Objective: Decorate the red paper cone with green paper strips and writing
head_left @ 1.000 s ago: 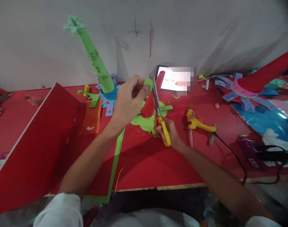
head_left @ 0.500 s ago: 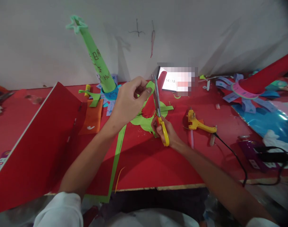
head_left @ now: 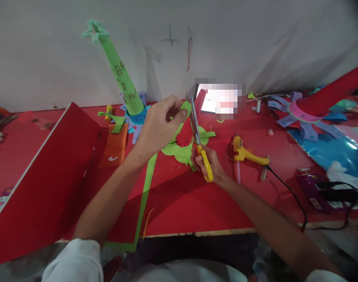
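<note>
So our left hand (head_left: 161, 123) has thumb and fingers pinched on a little green paper piece (head_left: 185, 107), edge toward the scissors (head_left: 195, 125), presumably so the blades can reach it. Our right hand (head_left: 209, 158) is curled round the yellow handles, blades slightly parted. Both are up off the red table (head_left: 196, 211), probably for elbow room around the red paper cone (head_left: 184, 135).

The red surface (head_left: 193, 203) opens a lane inward from its front edge (head_left: 222, 232) between the forearms (head_left: 261, 206), blocked ahead by yellow-handled metal scissors (head_left: 197, 138) and a red paper cone (head_left: 184, 135) on green paper petals (head_left: 183, 155), while a leaning red flat panel (head_left: 52, 168) walls the left and a yellow plastic glue gun (head_left: 249, 156) with black cord (head_left: 285, 185) obstructs the right.
</note>
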Demonstrator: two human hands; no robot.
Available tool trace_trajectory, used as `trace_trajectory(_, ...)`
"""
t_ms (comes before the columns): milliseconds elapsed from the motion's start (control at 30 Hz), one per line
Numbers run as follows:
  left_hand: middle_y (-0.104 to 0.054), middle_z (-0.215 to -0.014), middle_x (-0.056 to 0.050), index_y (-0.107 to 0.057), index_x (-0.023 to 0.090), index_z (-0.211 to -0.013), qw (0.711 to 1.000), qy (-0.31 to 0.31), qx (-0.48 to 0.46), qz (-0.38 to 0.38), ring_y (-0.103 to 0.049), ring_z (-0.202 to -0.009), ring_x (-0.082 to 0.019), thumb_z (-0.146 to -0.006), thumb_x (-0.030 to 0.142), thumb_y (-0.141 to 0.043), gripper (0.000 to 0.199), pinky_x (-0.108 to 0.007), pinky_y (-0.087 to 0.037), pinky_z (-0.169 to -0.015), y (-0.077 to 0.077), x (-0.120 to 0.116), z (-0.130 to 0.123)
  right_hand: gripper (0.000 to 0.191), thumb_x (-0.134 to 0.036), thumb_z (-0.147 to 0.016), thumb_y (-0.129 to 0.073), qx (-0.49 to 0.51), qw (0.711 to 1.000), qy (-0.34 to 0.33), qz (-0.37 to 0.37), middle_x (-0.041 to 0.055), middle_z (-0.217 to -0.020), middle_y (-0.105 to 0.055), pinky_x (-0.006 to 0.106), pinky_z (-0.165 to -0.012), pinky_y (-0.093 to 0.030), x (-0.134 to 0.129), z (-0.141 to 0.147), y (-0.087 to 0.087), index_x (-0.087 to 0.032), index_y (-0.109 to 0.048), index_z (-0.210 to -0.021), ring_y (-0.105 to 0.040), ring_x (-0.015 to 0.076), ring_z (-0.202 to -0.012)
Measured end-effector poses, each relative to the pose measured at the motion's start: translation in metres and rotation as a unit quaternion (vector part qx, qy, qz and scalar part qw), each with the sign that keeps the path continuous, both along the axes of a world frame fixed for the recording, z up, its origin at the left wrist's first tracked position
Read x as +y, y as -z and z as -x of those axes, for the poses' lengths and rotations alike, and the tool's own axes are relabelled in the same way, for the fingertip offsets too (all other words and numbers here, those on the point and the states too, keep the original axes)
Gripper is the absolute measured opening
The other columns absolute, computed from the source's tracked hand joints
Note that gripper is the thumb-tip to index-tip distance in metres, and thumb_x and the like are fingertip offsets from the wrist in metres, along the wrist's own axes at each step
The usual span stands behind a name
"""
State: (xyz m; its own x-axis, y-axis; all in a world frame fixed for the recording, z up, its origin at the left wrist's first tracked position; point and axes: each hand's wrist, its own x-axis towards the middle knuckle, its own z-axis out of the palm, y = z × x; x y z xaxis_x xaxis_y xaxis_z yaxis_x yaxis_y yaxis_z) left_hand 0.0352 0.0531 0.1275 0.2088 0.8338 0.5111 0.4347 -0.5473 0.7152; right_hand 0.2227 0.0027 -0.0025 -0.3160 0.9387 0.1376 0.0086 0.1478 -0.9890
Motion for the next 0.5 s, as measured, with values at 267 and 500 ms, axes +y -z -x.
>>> trace_trajectory(267,-0.059,-0.069,0.002,-0.060,0.023,-0.082,0.998,0.001,-0.062,0.017,-0.056,-0.066,-0.013,-0.091,0.034,-0.071,0.018,-0.028,-0.043,-0.060,0.0034,0.0014,-0.0007,0.068,-0.091,-0.081,-0.050,-0.026,0.999,0.015,-0.022,-0.0060,-0.057,-0.047,0.024,-0.043,-0.031,0.0010,-0.0003,-0.0004,-0.023,-0.049,-0.083,-0.040,0.0086,-0.044)
trace_trajectory(500,-0.062,-0.064,0.004,-0.057,0.024,-0.083,0.995,0.021,-0.077,0.052,-0.057,-0.059,-0.012,-0.096,0.028,-0.063,0.015,-0.028,-0.043,-0.057,0.0003,-0.0031,-0.0040,0.066,-0.089,-0.082,-0.052,-0.021,1.000,0.014,-0.017,-0.0067,-0.056,-0.046,0.024,-0.043,-0.030,-0.0003,-0.0003,0.0000,-0.023,-0.048,-0.083,-0.040,0.0087,-0.044)
